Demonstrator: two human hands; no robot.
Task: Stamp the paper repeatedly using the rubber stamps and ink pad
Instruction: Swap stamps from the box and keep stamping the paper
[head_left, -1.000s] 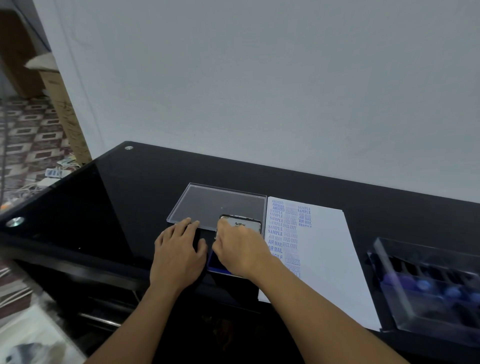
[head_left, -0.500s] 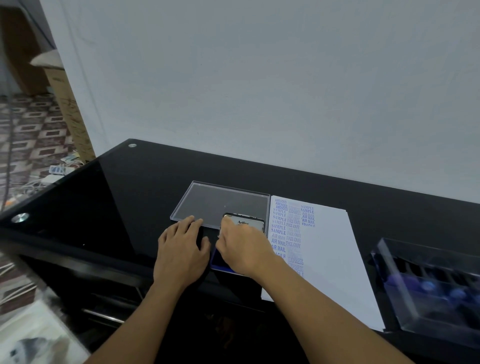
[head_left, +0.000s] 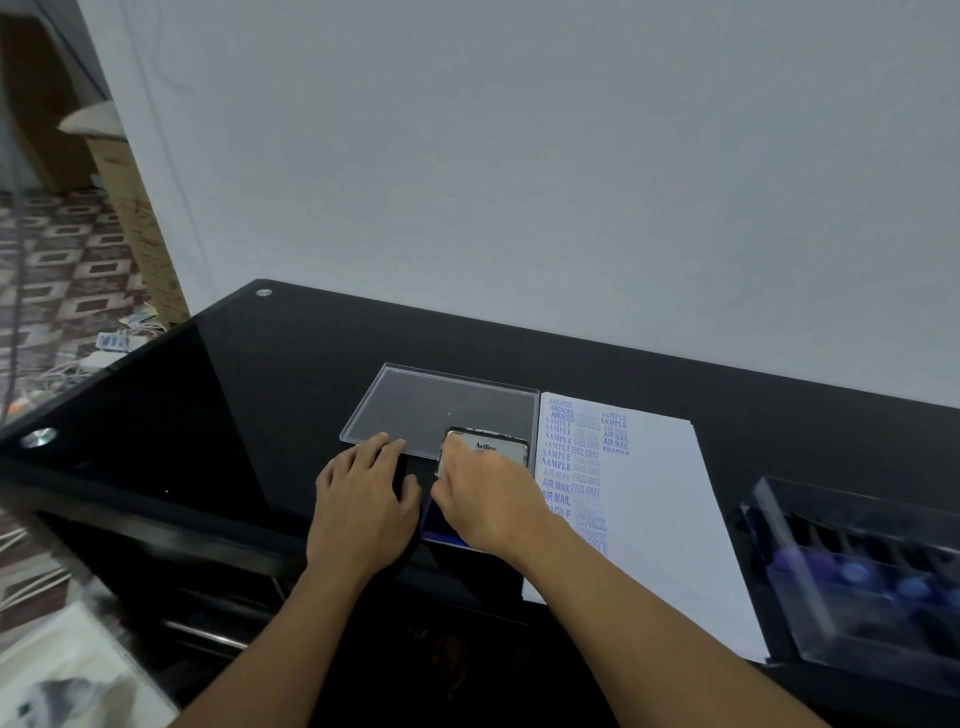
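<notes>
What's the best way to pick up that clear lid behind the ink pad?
Pinch the raised rim of the clear lid at its left edge, from the left. It lies flat; paper borders its right side and the ink pad crowds its near corner.

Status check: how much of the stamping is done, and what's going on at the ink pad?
Done: blue impressions run in columns down the left side of the paper. In hand: the right hand is curled over the open ink pad; whatever it holds is hidden. The left hand lies flat on the table. Left: the paper's right part is blank, and what look like more stamps sit in the clear case.
</notes>
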